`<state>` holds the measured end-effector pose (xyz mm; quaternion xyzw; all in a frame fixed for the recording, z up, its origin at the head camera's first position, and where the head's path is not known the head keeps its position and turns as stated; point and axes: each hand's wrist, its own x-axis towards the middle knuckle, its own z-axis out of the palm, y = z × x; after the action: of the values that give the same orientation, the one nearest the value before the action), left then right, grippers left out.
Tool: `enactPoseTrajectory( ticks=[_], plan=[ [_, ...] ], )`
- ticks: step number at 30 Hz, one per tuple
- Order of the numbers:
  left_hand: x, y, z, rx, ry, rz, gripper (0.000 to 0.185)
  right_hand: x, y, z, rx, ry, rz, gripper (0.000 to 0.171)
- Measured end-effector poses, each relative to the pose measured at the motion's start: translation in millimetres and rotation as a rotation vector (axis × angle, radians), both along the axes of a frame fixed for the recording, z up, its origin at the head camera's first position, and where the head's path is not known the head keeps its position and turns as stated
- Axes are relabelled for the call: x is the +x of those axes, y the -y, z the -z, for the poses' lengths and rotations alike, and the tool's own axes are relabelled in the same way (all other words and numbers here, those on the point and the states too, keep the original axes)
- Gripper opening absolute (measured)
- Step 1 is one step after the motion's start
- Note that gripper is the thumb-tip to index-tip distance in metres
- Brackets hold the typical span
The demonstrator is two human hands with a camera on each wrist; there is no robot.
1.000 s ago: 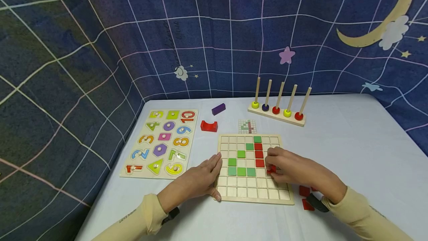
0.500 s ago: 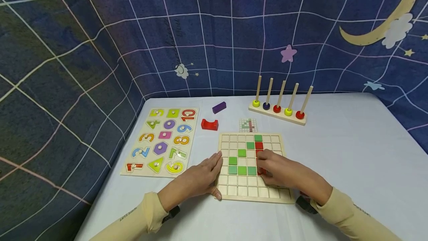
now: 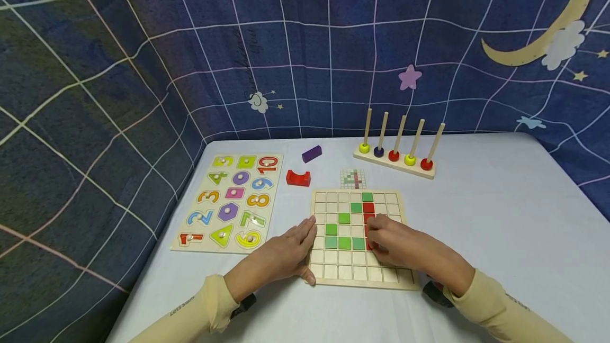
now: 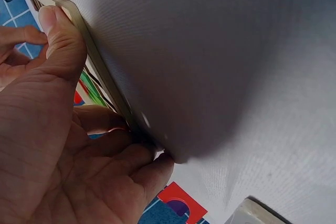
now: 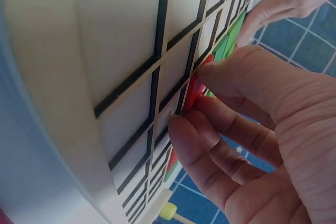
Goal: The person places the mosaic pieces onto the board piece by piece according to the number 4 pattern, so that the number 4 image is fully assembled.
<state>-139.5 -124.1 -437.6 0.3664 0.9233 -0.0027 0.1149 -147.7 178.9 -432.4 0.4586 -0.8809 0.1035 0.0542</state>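
My right hand (image 3: 400, 242) is over the wooden grid board (image 3: 331, 271), at the lower end of a column of red tiles (image 3: 368, 207). In the right wrist view its thumb and fingers pinch a red square tile (image 5: 195, 88) at a cell of the board; the fingers partly hide it. Several green tiles (image 3: 344, 243) sit in a slanted line and a row left of the red ones. With fingers mostly straight, my left hand (image 3: 288, 253) steadies the board's left edge; in the left wrist view the thumb (image 4: 65, 45) lies against the rim.
A small pattern card (image 3: 352, 179) lies behind the board. Left stands a number-and-shape puzzle (image 3: 229, 202). Toward the back are a red arch block (image 3: 298, 178), a purple block (image 3: 312, 154) and a peg stand with rings (image 3: 395, 158). A patterned curtain (image 3: 305, 52) borders the table.
My right hand has moved left with the red tile, from over the board's right side to the lower end of the red column. Loose red tiles near the right wrist are now hidden. My left hand stays.
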Motion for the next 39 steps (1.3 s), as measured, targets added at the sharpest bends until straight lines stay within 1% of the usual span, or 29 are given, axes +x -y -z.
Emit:
enactPoseTrajectory(
  ticks=[4, 13, 15, 21, 25, 28, 32, 34, 39],
  plan=[
    [0.2, -1, -0.9, -0.006, -0.007, 0.000, 0.117, -0.5, -1, -0.7, 0.009, 0.021, 0.008, 0.027],
    [-0.3, 0, -2.0, -0.004, 0.005, -0.003, 0.117, -1.3, -15, -2.9, -0.046, 0.068, -0.047, 0.021],
    [-0.3, 0, -2.8, -0.005, 0.005, -0.007, 0.117, -1.2, -18, -3.6, -0.068, 0.059, -0.054, 0.022],
    [0.3, -1, -3.5, -0.013, 0.027, -0.020, 0.117, 0.8, -33, -2.7, -0.102, -0.014, -0.064, 0.026],
    [0.9, -2, -3.3, -0.020, 0.034, -0.023, 0.118, 3.5, -44, -4.1, -0.102, -0.001, -0.047, 0.024],
    [1.2, -1, -2.7, -0.019, 0.027, -0.016, 0.118, 6.3, -52, -6.2, -0.093, 0.019, -0.017, 0.023],
    [0.7, -1, -2.0, -0.019, 0.012, -0.011, 0.117, 11.8, -62, -9.7, -0.064, 0.093, 0.030, 0.019],
    [0.3, -1, -1.7, -0.018, 0.014, -0.014, 0.117, 15.4, -67, -11.2, -0.040, 0.163, 0.060, 0.016],
    [-0.2, -2, -1.5, -0.014, 0.049, -0.038, 0.118, 24.4, -80, -13.0, 0.017, 0.347, 0.140, 0.015]
  ],
)
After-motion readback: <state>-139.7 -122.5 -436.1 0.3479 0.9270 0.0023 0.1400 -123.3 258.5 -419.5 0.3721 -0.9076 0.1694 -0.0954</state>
